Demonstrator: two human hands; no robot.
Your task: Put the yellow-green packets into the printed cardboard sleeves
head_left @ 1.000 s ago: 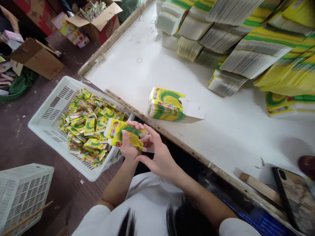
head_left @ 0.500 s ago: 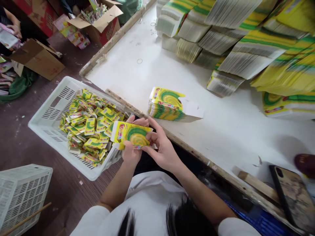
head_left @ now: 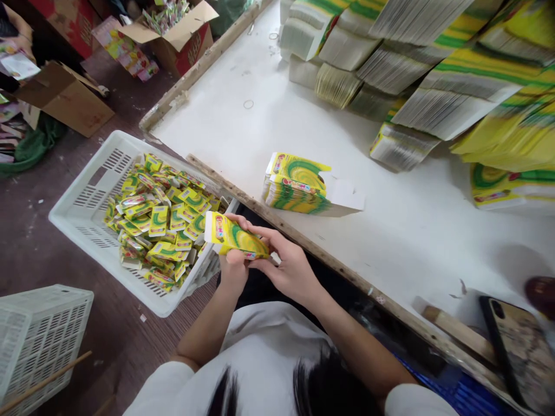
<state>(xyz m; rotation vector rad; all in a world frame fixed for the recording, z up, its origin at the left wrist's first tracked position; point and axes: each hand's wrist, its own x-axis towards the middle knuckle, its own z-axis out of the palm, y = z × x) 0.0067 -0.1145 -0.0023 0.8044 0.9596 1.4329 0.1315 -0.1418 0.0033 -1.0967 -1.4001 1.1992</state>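
Between my hands, beside the table's front edge, is a small yellow-and-green cardboard box [head_left: 240, 238] with a white flap at its left end. My left hand [head_left: 234, 270] grips it from below, thumb on the near side and fingers behind. My right hand [head_left: 292, 267] is closed on its right end, forefinger along the far top edge and thumb underneath; the other fingertips are partly hidden. Just past the hands, a stack of flattened matching boxes [head_left: 299, 188] lies on the white table [head_left: 217, 124]. To the left, a white plastic crate [head_left: 78, 222] holds many small filled-looking boxes [head_left: 167, 222].
Tall piles of flattened boxes [head_left: 403, 63] cover the table's far right. A phone [head_left: 518, 346] lies near a wooden block [head_left: 459, 332] at the right. Another crate [head_left: 43, 335] stands on the floor at lower left. A person's arm [head_left: 19, 29] and open cartons [head_left: 65, 98] are at upper left.
The box in my hands has tilted and shifted slightly right, showing more of its near side. My right fingers have closed over its right end. The view has shifted slightly.
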